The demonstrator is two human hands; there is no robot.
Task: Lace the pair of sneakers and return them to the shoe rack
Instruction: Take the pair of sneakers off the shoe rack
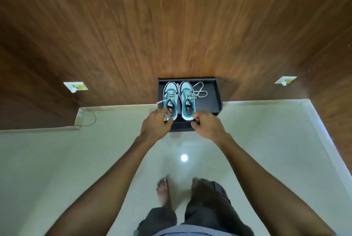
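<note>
Beyond both hands, the two sneakers (pixel 179 100) are white and teal with black insides and pale grey laces (pixel 199 91), on a black shoe rack shelf (pixel 213 98); behind it, brown wood-grain wall panels (pixel 133 26); below the hands, glossy off-white floor tiles (pixel 76 159)

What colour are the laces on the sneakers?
Off-white, on the teal-and-white sneakers in the black tray; head view.
</note>
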